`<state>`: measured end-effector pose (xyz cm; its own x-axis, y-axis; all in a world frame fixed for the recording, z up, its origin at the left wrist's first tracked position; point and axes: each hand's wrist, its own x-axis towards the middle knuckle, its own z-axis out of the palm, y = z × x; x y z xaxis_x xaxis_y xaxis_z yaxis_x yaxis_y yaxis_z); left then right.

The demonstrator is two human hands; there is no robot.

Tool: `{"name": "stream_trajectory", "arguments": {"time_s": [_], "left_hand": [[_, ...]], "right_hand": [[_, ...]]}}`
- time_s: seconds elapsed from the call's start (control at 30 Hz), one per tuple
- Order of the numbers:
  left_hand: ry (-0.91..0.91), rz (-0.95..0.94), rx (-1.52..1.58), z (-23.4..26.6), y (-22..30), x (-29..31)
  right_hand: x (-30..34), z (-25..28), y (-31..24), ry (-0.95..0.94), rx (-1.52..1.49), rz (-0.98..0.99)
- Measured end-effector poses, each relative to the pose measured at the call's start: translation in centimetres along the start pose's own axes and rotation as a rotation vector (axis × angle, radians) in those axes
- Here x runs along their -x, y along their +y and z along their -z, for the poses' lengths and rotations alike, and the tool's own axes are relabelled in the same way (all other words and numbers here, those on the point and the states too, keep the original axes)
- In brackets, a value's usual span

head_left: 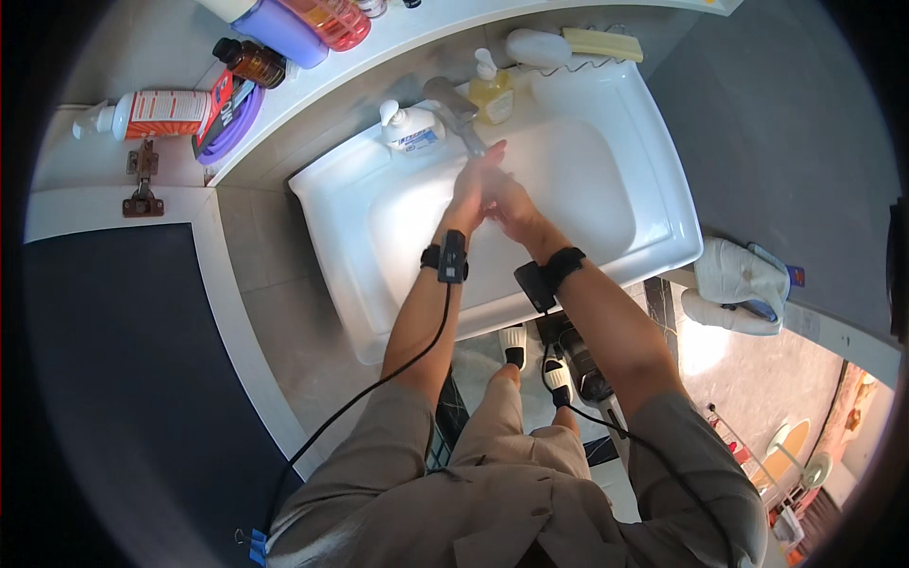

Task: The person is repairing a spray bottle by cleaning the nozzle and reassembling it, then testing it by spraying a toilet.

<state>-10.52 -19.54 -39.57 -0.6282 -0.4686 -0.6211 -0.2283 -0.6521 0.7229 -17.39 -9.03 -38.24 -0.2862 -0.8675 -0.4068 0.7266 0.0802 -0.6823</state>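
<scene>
My left hand (466,192) and my right hand (512,202) are together over a white sink (663,189), right under the spout of the faucet (453,100). The left hand's fingers stretch up toward the spout. Against its palm lies the right hand, its fingers blurred and partly hidden. No object shows between them. Behind the sink's basin, a white pump bottle (414,130) stands left of the faucet and a yellow pump bottle (491,95) stands right of it.
A white soap box (538,48) and a pale yellow bar (603,44) rest at the back right rim. Bottles, including a purple bottle (279,31), line a shelf (426,38). A dark-panelled cabinet door (123,369) hangs at left; a cloth (743,275) hangs at right.
</scene>
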Motion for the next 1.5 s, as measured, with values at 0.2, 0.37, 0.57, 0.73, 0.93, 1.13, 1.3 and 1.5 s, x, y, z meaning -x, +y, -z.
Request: {"name": "stream_trajectory", "arguments": {"time_s": [0.2, 0.37, 0.57, 0.73, 0.93, 1.13, 1.3, 1.5], "left_hand": [[-0.087, -0.071, 0.007, -0.1, -1.2, -0.2], [-0.525, 0.149, 0.437, 2.5, -0.3, 1.6], [-0.262, 0.023, 0.228, -1.1, -0.9, 0.0], [-0.226, -0.188, 0.169, 0.7, -2.6, -0.3], [-0.224, -0.100, 0.068, 1.6, -1.1, 0.6], [-0.285, -0.066, -0.036, 0.7, 0.0, 1.9], [-0.172, -0.157, 0.019, 1.4, -0.6, 1.1], [-0.185, -0.211, -0.047, 2.5, -0.9, 1.0]], "right_hand": [[-2.9, 0.3, 0.0, -0.126, -0.150, -0.186], [-5.2, 1.1, 2.4, -0.073, 0.296, -0.300], [-7.8, 2.9, 6.5, 0.289, 1.041, 0.148], [-4.8, -1.9, 4.7, 0.447, 0.753, 0.072], [-4.5, 0.5, 3.0, 0.198, 0.677, -0.001], [-5.7, 4.4, 3.7, 0.019, 0.791, 0.140], [-3.0, -0.7, 2.3, 0.311, 0.745, 0.055], [-0.9, -3.2, 1.4, 0.371, 0.396, -0.016]]}}
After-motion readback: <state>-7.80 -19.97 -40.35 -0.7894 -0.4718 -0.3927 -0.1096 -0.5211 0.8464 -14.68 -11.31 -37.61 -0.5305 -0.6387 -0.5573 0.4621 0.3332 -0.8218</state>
